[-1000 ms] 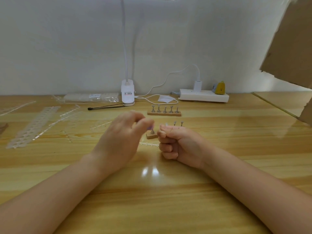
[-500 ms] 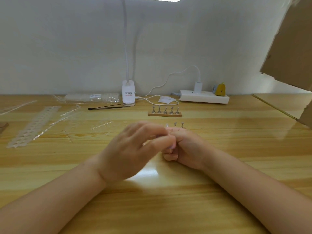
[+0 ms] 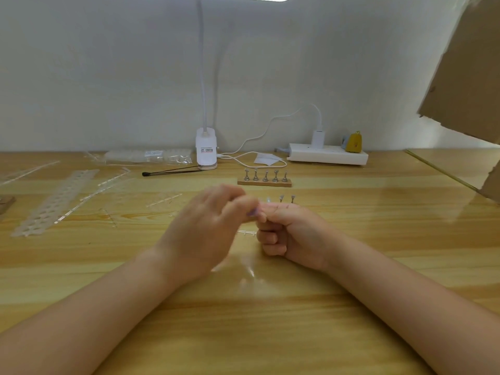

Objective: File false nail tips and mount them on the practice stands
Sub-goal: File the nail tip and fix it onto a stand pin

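My right hand [image 3: 293, 234] rests on the wooden table [image 3: 270, 320] as a fist, thumb and forefinger pinched on a tiny clear nail tip that I can hardly make out. My left hand [image 3: 205, 228], blurred by motion, holds a small purple file [image 3: 253, 212] against the right hand's fingertips. Just behind the hands stands the near practice stand, mostly hidden; two of its metal pegs [image 3: 286, 198] and one clear mounted tip [image 3: 267, 199] show above my knuckles. The far practice stand [image 3: 264, 182], a wooden bar with several bare metal pegs, sits farther back.
Clear nail-tip strips [image 3: 56, 204] lie at the left, and a short piece of strip [image 3: 246, 233] lies between my hands. At the back are a plastic bag [image 3: 151, 155], a white lamp base [image 3: 206, 147], a black stick [image 3: 173, 173] and a power strip [image 3: 327, 156]. Cardboard [image 3: 465, 77] hangs at the right.
My left hand moved right with the purple file until it met the right hand's fingertips, and it is still moving there. The right hand stayed in place.
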`<act>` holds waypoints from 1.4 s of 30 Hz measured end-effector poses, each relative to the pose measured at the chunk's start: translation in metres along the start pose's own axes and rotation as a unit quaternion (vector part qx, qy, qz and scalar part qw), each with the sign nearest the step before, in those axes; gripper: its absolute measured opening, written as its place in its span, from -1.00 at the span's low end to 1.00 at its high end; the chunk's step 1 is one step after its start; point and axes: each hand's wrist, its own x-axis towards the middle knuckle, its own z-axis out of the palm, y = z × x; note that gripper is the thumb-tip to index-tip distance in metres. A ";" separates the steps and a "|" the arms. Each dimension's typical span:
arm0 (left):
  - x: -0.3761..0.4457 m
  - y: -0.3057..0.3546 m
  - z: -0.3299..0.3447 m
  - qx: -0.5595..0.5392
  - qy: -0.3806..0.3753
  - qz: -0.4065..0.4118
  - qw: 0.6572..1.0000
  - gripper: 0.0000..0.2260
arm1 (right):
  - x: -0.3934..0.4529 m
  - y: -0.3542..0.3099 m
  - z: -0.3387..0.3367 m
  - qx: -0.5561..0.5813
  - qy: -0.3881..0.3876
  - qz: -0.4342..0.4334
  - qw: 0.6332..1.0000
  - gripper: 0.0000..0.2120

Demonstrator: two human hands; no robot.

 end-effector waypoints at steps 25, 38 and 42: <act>-0.002 -0.006 -0.004 -0.012 0.039 0.038 0.998 -0.63 | 0.001 0.003 0.000 -0.013 0.000 -0.013 1.000 -0.75; -0.002 0.006 0.000 -0.012 0.017 0.104 0.994 -0.68 | -0.001 0.001 0.003 -0.010 0.018 -0.018 1.000 -0.62; -0.002 -0.010 -0.004 0.024 -0.014 -0.014 1.000 -0.70 | 0.000 0.001 0.002 0.012 0.032 -0.007 0.999 -0.67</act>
